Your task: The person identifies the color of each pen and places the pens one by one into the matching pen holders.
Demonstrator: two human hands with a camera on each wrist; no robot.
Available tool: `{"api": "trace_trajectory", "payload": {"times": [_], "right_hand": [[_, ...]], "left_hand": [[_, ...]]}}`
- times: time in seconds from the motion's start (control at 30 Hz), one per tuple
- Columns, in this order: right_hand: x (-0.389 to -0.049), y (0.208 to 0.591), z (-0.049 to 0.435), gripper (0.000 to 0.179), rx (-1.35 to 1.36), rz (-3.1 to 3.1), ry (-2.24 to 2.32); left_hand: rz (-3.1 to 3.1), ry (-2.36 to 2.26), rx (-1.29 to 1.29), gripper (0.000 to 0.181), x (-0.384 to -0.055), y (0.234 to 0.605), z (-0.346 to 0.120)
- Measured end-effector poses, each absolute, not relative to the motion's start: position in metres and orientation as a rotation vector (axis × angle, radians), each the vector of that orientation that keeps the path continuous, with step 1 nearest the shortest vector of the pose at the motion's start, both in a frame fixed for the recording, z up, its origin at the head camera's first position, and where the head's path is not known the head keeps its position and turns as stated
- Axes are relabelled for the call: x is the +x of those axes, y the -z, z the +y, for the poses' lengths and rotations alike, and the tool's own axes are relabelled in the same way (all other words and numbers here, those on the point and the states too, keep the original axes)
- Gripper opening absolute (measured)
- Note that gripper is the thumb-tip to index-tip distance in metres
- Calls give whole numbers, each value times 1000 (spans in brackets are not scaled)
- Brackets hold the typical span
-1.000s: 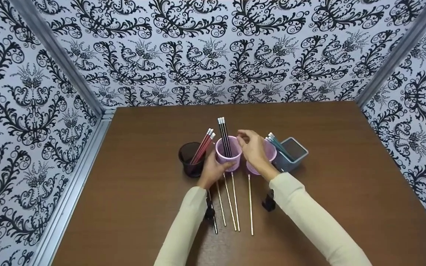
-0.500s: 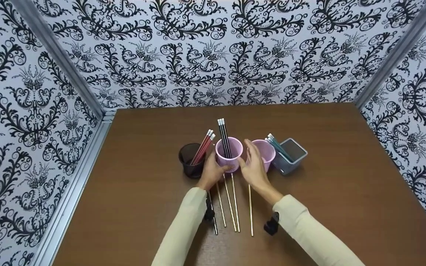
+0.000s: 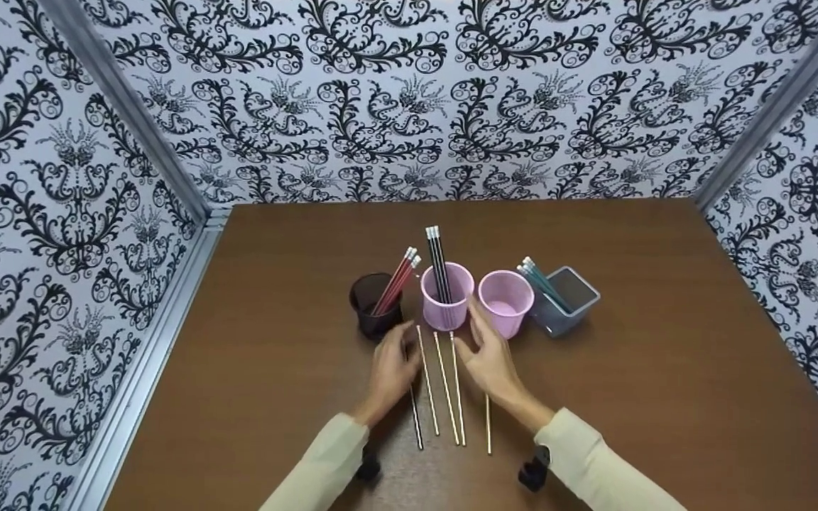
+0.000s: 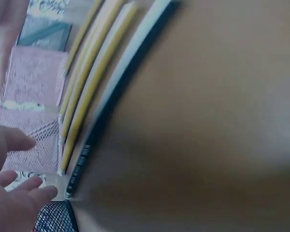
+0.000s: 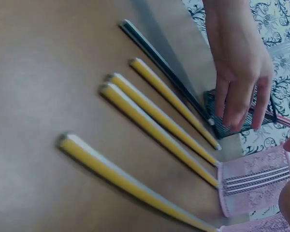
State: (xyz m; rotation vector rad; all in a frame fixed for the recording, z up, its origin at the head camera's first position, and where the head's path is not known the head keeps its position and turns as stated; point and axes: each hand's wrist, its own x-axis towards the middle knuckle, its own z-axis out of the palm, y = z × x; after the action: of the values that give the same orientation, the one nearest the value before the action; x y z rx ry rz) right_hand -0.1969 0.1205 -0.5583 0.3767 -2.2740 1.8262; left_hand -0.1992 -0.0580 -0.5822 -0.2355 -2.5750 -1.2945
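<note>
Fingers of the left hand (image 3: 391,365) hang loosely bent, holding nothing, near a slim black pencil (image 5: 166,70); those of the right hand (image 3: 491,362) extend, gripping nothing, beside a round pink cup (image 3: 444,318) of leaning black-and-white pencils (image 3: 439,259). Four slender yellow pencils (image 5: 128,181) lie before it on the brown table (image 3: 274,341), near another round pink cup (image 3: 510,325).

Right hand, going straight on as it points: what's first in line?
Likely the pink cup holding black pencils: the right hand points at its right side, though depth leaves contact unclear.
</note>
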Motion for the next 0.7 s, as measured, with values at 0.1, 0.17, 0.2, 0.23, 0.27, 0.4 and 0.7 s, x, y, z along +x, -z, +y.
{"api": "trace_trajectory", "payload": {"times": [0.1, 0.17, 0.2, 0.23, 0.27, 0.4, 0.7], "right_hand": [[-194, 561, 120, 67, 368, -2274, -1813], [-193, 562, 119, 65, 316, -2268, -1820], [-193, 562, 118, 65, 277, -2271, -1829], [-193, 562, 118, 66, 241, -2278, -1835], [-193, 563, 117, 67, 202, -2295, -1839], [-198, 567, 113, 77, 55, -2463, -1740], [-225, 570, 99, 95, -30, -2603, -1592]], "left_hand": [[-2606, 1190, -91, 37, -187, 586, -62], [-2654, 1129, 20, 34, -182, 588, -63], [-2676, 1108, 61, 34, -181, 588, -62], [-2692, 1098, 86, 34, -180, 589, -62], [-2703, 1090, 102, 35, -179, 589, -62], [-2727, 1080, 136, 38, -179, 590, -61], [-2761, 1125, 179, 40, -179, 580, -59]]}}
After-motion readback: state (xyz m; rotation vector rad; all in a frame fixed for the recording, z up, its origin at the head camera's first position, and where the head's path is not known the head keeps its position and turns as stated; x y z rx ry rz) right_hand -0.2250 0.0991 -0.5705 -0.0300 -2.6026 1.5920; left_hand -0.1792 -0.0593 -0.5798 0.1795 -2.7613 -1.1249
